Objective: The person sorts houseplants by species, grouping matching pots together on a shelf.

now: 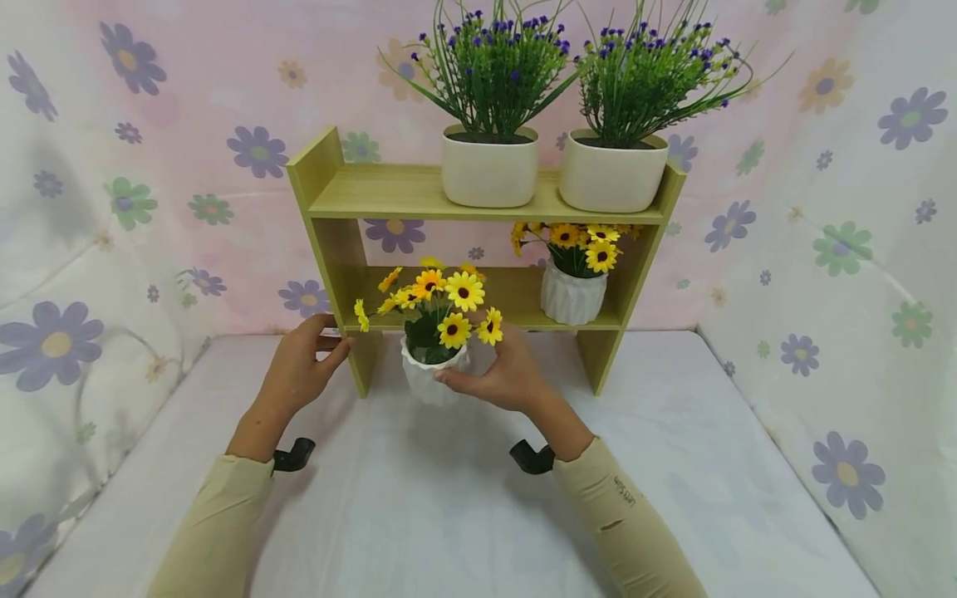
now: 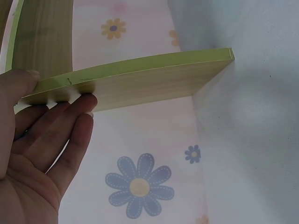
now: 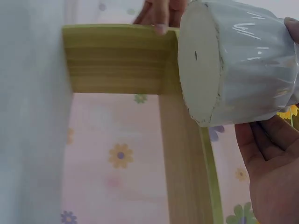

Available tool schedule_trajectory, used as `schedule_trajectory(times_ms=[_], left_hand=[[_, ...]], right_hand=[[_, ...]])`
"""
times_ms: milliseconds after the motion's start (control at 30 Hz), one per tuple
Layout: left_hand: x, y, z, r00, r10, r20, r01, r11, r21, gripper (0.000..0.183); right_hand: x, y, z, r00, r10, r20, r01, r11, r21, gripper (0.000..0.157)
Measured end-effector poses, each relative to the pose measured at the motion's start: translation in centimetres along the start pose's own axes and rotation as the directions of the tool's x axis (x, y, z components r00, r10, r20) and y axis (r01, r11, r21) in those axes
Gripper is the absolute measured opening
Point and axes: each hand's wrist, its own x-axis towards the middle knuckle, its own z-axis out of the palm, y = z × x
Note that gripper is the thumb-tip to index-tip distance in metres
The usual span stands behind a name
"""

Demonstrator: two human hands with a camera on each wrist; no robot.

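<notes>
My right hand (image 1: 508, 374) grips a ribbed white pot (image 1: 434, 380) of yellow artificial sunflowers (image 1: 456, 311) in front of the shelf's left half. In the right wrist view the pot's flat underside (image 3: 201, 63) shows, raised off the table. At the left side panel (image 2: 140, 70) of the wooden shelf (image 1: 389, 189), my left hand (image 1: 302, 365) pinches the panel, thumb on its front edge and fingertips against its outer face. A second white pot (image 1: 574, 295) of yellow sunflowers stands on the middle board, at the right.
Two cream oval planters (image 1: 489, 170) with purple-flowered grass stand on the top board, centre and right. The shelf rests on a white-covered table (image 1: 434, 515). Behind and at both sides hangs flower-patterned cloth (image 1: 224, 149).
</notes>
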Motion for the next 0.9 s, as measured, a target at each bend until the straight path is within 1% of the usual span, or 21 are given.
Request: schedule_trajectory(times_ms=[100, 233, 333, 400, 567, 733, 833, 900], left_hand=[[-0.2, 0.0, 0.0, 1.0, 0.003, 0.002, -0.003, 1.0, -0.003, 0.042], [-0.3, -0.1, -0.1, 1.0, 0.023, -0.007, -0.023, 1.0, -0.008, 0.041], [-0.2, -0.2, -0.2, 0.999, 0.041, -0.012, -0.041, 0.999, -0.01, 0.039], [-0.2, -0.2, -0.2, 0.999, 0.044, -0.011, -0.044, 0.999, -0.012, 0.04], [-0.1, -0.4, -0.1, 0.998, 0.059, -0.019, -0.059, 0.998, -0.011, 0.039], [-0.1, -0.7, 0.1, 0.998, 0.063, -0.019, -0.064, 0.998, -0.021, 0.037], [-0.1, -0.7, 0.2, 0.998, 0.059, -0.018, -0.06, 0.998, -0.026, 0.037], [-0.1, -0.7, 0.1, 0.998, 0.06, -0.016, -0.061, 0.998, -0.024, 0.037]], right_hand=[[0.4, -0.1, -0.6, 0.999, 0.019, -0.044, -0.02, 1.0, -0.008, 0.067], [1.2, -0.4, -1.5, 0.995, 0.021, -0.099, -0.025, 0.999, -0.039, 0.063], [1.7, -0.5, -2.0, 0.99, 0.041, -0.137, -0.05, 0.997, -0.059, 0.062], [2.0, -0.3, -2.3, 0.985, 0.063, -0.158, -0.072, 0.996, -0.052, 0.062], [2.6, 0.4, -2.8, 0.975, 0.133, -0.176, -0.139, 0.99, -0.018, 0.063], [2.6, 1.5, -2.9, 0.959, 0.211, -0.19, -0.217, 0.976, -0.01, 0.062], [2.7, 2.0, -2.8, 0.952, 0.24, -0.192, -0.246, 0.969, -0.01, 0.061], [2.8, 2.3, -2.8, 0.951, 0.243, -0.193, -0.25, 0.968, -0.015, 0.057]])
